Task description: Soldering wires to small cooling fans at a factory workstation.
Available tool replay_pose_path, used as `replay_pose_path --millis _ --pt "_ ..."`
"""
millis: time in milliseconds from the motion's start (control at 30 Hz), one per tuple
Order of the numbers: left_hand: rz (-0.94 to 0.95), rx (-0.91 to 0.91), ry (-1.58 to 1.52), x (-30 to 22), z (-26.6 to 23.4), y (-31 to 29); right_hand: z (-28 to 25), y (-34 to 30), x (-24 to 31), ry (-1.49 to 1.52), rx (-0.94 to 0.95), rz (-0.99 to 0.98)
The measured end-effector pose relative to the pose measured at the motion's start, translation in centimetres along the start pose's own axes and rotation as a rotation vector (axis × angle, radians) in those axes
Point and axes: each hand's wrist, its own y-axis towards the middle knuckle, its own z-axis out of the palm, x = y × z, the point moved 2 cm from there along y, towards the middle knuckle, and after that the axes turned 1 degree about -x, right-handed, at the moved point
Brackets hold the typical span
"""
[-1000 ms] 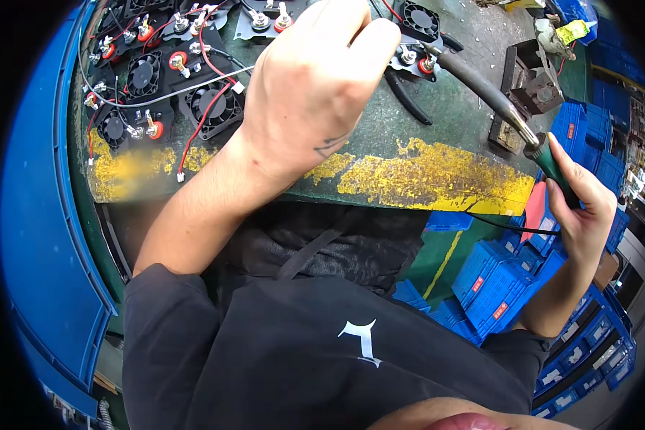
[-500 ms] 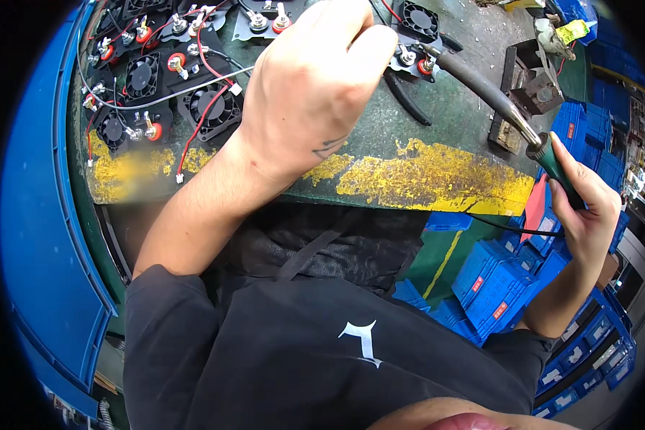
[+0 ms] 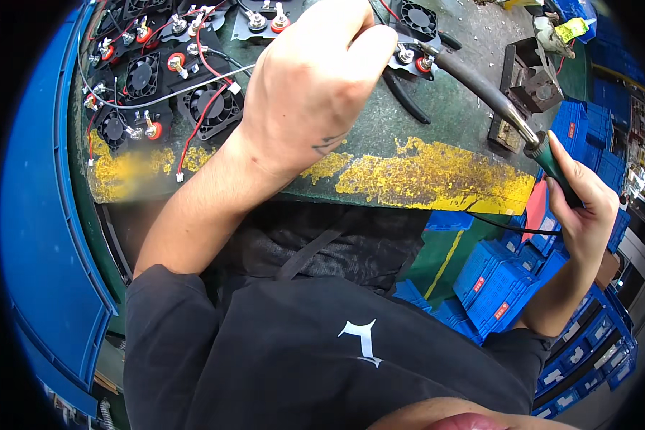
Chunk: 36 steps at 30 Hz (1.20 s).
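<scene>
My right hand (image 3: 588, 204) grips the green handle of a soldering iron (image 3: 487, 93). The iron's tip meets a metal terminal (image 3: 405, 54) beside a red-ringed terminal (image 3: 424, 64), on a panel that also carries a black fan (image 3: 418, 18). Above the bench my left hand (image 3: 315, 86) is closed, back of the hand upward. A thin grey solder wire (image 3: 172, 95) curves in from the left and passes into it; the fingertips and the wire's end are hidden behind the hand. Black-handled pliers (image 3: 406, 97) lie partly under the panel.
Several fan panels (image 3: 143, 75) with red and black leads crowd the bench's left side. A metal iron stand (image 3: 534, 89) sits at the right. The green bench's front edge has worn yellow paint (image 3: 437, 175). Blue crates (image 3: 491, 283) are stacked below, right.
The soldering iron and my right hand have shifted very slightly left. My left hand stays in place, still closed.
</scene>
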Motion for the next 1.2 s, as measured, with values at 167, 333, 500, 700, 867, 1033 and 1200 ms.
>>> replay_pose_path --millis 167,333,500,700,867,1033,1200 --pt "0.005 -0.026 -0.001 0.0 0.2 -0.1 0.2 -0.1 0.2 -0.005 -0.022 -0.017" --pt "-0.346 0.847 0.232 -2.8 -2.6 6.4 0.1 -0.6 -0.1 -0.006 0.000 0.019" --pt "-0.082 -0.034 -0.046 0.2 -0.5 0.2 0.2 0.0 0.9 -0.005 -0.002 0.007" --pt "-0.377 0.323 0.021 -2.2 -2.3 5.1 0.1 -0.5 0.3 -0.028 -0.011 0.012" --pt "-0.111 -0.109 -0.091 0.4 -0.4 0.1 0.4 -0.4 0.6 -0.004 0.003 0.038" --pt "-0.100 -0.194 -0.121 0.7 0.3 -0.2 0.6 -0.8 0.3 0.017 -0.024 0.052" --pt "-0.183 -0.214 -0.147 0.3 0.3 0.7 0.4 -1.8 -0.5 0.060 -0.099 0.045"
